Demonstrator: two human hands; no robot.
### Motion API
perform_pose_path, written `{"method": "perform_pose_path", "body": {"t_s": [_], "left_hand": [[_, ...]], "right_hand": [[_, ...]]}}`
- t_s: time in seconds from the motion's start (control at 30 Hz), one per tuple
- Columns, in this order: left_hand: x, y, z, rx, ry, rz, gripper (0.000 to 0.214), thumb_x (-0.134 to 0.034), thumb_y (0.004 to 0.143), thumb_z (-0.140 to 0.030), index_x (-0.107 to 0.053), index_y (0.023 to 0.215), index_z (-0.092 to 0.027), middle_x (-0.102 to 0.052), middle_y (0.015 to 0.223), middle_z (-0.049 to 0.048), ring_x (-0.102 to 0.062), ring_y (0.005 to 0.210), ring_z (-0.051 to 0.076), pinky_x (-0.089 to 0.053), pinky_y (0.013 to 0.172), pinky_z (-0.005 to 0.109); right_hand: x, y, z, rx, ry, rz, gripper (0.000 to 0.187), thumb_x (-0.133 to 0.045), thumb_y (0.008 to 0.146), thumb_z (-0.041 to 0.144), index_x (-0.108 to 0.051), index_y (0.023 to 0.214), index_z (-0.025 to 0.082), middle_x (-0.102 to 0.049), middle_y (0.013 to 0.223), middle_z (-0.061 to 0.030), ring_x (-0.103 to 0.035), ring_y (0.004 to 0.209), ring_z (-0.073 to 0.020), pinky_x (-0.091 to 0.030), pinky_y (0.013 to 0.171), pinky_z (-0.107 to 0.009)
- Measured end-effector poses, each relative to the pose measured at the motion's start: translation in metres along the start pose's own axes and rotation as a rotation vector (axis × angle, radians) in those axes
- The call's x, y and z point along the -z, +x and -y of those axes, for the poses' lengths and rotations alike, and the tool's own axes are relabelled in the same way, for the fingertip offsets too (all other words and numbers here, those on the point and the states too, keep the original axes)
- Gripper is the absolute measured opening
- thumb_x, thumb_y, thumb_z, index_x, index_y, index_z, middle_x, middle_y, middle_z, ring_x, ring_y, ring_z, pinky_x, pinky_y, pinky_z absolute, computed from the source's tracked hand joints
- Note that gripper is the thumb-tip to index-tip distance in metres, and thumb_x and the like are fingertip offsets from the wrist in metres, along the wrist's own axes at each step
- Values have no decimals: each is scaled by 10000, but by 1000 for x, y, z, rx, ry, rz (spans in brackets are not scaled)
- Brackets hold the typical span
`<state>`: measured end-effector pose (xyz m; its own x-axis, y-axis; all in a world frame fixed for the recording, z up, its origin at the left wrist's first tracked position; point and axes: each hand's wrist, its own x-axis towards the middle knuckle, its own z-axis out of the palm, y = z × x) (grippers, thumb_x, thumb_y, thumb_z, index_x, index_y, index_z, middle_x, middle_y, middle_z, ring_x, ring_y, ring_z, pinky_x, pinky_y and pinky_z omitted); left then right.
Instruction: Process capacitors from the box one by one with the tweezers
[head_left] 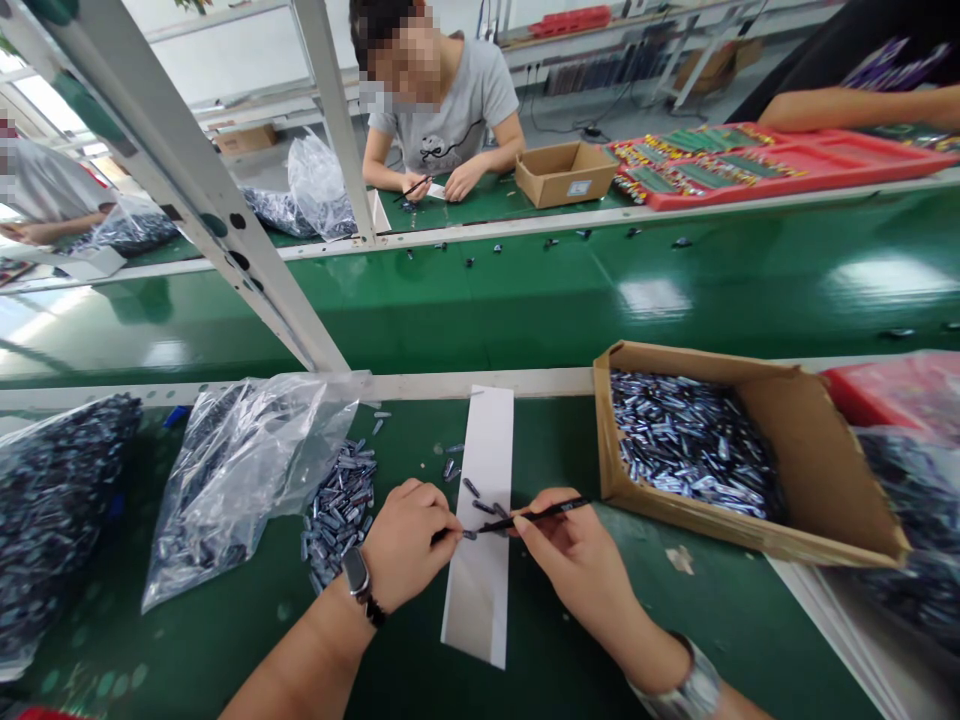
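Observation:
My left hand (pixel 411 545), with a watch on its wrist, is closed in a pinch on a small dark plastic piece (pixel 469 535). My right hand (pixel 574 555) grips slim black tweezers (pixel 551 510), whose pointed end reaches left to that piece. Both hands meet over a long white strip (pixel 480 590) lying on the green table. A few more small dark pieces (pixel 484 506) rest on the strip just beyond the tweezers' tip. Left of my left hand, a loose heap of similar pieces (pixel 341 515) spills beside a clear plastic bag (pixel 247 460).
A cardboard box (pixel 840 470) of shiny dark pieces stands at right, beside more bags. A full bag (pixel 60 520) lies far left. Beyond a white ledge runs a green conveyor belt (pixel 450 310) with scattered pieces. Across it, a person (pixel 450 120) works near a red tray (pixel 810 165). A slanted metal post (pixel 202 190) rises at left.

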<state>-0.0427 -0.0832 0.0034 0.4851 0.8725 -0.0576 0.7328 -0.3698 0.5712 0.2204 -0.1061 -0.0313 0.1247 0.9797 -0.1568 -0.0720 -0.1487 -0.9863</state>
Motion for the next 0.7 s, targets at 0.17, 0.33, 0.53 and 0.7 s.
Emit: {"method": "perform_pose_path", "body": {"t_s": [0.17, 0.33, 0.53, 0.7], "left_hand": [[1, -1, 1, -8, 26, 15, 192, -866, 1176, -179, -1020, 1150, -291, -867, 1107, 58, -776, 1067, 268, -650, 1025, 426], [7, -3, -1, -99, 166, 42, 199, -873, 1204, -178, -1002, 1180, -327, -833, 1150, 49, -760, 1118, 272, -605, 975, 412], [7, -3, -6, -155, 275, 23, 200, -921, 1177, -149, -968, 1100, -328, -727, 1048, 25, -684, 1051, 255, -530, 898, 387], [9, 0, -10, -159, 330, 50, 198, -931, 1185, -159, -976, 1116, -340, -739, 1026, 21, -687, 1052, 254, -529, 894, 381]], "right_hand": [[1, 1, -1, 15, -29, 8, 701, -1024, 897, 978, -723, 977, 350, -887, 874, -75, -905, 772, -333, -818, 753, -477], [4, -2, -7, 42, -66, 6, 635, -986, 934, 962, -752, 987, 375, -885, 898, -73, -895, 794, -345, -822, 767, -485], [4, -1, -7, 31, -83, 18, 727, -960, 914, 1040, -744, 1003, 352, -885, 919, -79, -908, 828, -338, -827, 816, -483], [2, 0, -6, 26, -43, 30, 760, -963, 904, 1064, -726, 1013, 350, -902, 946, -80, -922, 857, -334, -834, 842, -486]]}}
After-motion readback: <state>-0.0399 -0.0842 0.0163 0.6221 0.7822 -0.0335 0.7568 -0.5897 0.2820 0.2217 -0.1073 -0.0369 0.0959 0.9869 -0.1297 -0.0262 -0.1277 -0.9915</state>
